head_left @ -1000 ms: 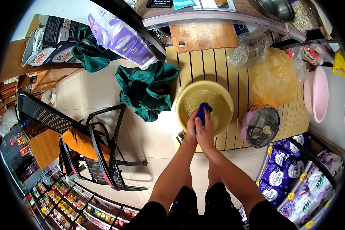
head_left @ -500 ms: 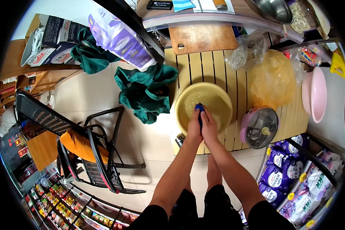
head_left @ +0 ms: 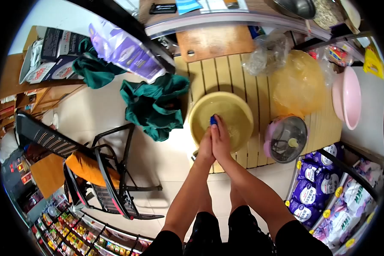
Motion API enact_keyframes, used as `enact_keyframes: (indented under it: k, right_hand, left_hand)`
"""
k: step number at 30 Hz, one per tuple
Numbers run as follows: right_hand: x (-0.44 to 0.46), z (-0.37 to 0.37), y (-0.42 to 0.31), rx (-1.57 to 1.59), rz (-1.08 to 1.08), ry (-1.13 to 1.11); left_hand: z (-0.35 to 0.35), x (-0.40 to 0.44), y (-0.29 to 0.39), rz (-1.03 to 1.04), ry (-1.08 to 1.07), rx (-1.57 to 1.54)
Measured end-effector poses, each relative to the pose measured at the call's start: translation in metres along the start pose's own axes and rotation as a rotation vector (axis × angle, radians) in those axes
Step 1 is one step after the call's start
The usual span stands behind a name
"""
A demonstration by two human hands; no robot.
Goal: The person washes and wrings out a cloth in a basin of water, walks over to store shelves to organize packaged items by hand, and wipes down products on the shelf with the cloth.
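Note:
A yellow basin (head_left: 249, 112) with water in it stands on a slatted wooden table (head_left: 260, 106). Over its near part my left hand (head_left: 206, 146) and my right hand (head_left: 220, 141) are pressed together. A small blue cloth (head_left: 213, 120) is squeezed between them, and only a bit of it shows near the fingertips. Right of the basin sits a pink pot with a glass lid (head_left: 288, 138). A dark cylindrical object (head_left: 194, 156) is partly hidden beside the basin's near left edge.
A cutting board (head_left: 217, 40), a clear plastic bag (head_left: 266, 55) and an orange plastic bag (head_left: 298, 81) lie toward the table's back. A pink basin (head_left: 346, 98) leans at right. Green fabric (head_left: 151, 106) and a folding chair (head_left: 102, 170) are at left.
The view has shifted slightly. My hands have pressed closer together over the blue cloth, and less of it shows than before.

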State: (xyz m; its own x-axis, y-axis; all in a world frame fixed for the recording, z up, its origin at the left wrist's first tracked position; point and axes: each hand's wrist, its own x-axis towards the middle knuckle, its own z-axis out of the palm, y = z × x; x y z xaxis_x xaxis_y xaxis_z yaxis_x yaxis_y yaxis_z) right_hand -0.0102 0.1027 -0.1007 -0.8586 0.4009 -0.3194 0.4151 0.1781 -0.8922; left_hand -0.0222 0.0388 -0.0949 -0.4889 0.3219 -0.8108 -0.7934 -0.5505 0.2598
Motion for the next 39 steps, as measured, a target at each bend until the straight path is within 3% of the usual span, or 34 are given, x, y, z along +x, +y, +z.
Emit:
enact_keyframes:
  k: [3,5,7,9,11,13,15,17,20,21,24,26,27,29,30,32,33,35,37,38,39]
  right_hand:
    - [0.019,0.004,0.019,-0.014,0.001,0.064]
    - [0.031,0.003,0.044,0.098,0.295,-0.135]
    - [0.038,-0.012,0.024,-0.057,0.212,-0.033]
    - [0.043,-0.021,0.019,-0.215,0.085,0.065]
    - [0.039,-0.027,0.014,-0.206,0.145,0.071]
    - [0.027,-0.025,0.013,-0.19,0.048,0.148]
    - [0.012,-0.023,0.01,-0.249,-0.04,0.095]
    - [0.009,-0.025,0.009,-0.593,-0.264,0.079]
    - [0.02,-0.026,0.042,-0.733,-0.17,-0.097]
    - [0.027,-0.028,0.038,-0.8,-0.102,-0.173]
    - [0.039,-0.017,0.054,-0.902,-0.172,-0.102]
    - [0.046,-0.005,0.079,-0.77,-0.223,-0.042]
    - [0.047,-0.008,0.063,-0.767,-0.222,-0.045]
    - [0.046,-0.012,0.038,-0.03,0.454,-0.175]
    - [0.041,-0.015,0.04,-0.03,0.454,-0.184]
    - [0.032,-0.03,0.045,0.338,0.399,-0.172]
    - [0.025,-0.034,0.036,0.335,0.396,-0.178]
    - [0.0,-0.048,0.015,0.425,0.408,-0.201]
    - [-0.021,-0.049,0.009,0.356,0.333,-0.179]
    - [-0.031,-0.046,0.016,0.386,0.27,-0.068]
    - [-0.038,-0.044,0.016,0.414,0.207,0.044]
  left_hand:
    - [0.007,0.004,0.0,-0.005,0.02,-0.023]
    - [-0.003,0.021,-0.011,0.207,0.272,0.421]
    - [-0.014,0.045,-0.016,0.187,0.243,0.438]
    - [0.019,0.037,-0.002,0.209,0.296,0.546]
    - [0.013,0.053,-0.004,0.236,0.325,0.491]
    - [-0.003,0.062,-0.009,0.49,0.312,0.57]
    - [-0.008,0.059,-0.014,0.549,0.315,0.581]
    - [-0.014,0.057,-0.017,0.644,0.368,0.665]
    - [-0.031,0.06,-0.029,0.631,0.413,0.859]
    - [-0.017,0.043,-0.021,0.57,0.432,1.093]
    - [-0.012,0.051,-0.016,0.406,0.401,1.056]
    - [-0.007,0.06,-0.007,0.159,0.35,0.713]
    - [-0.006,0.062,-0.003,0.158,0.354,0.713]
    - [-0.006,0.065,0.009,-0.151,0.285,0.18]
    - [0.002,0.056,0.018,-0.198,0.29,0.223]
    - [-0.019,0.068,0.002,-0.189,0.198,0.083]
    - [-0.017,0.067,0.002,-0.184,0.101,-0.054]
    - [-0.021,0.062,-0.001,-0.216,0.137,-0.053]
    - [-0.034,0.063,-0.012,-0.207,-0.066,-0.228]
    - [-0.043,0.07,-0.02,-0.24,-0.397,-0.483]
    - [-0.023,0.056,-0.018,-0.239,-0.395,-0.484]
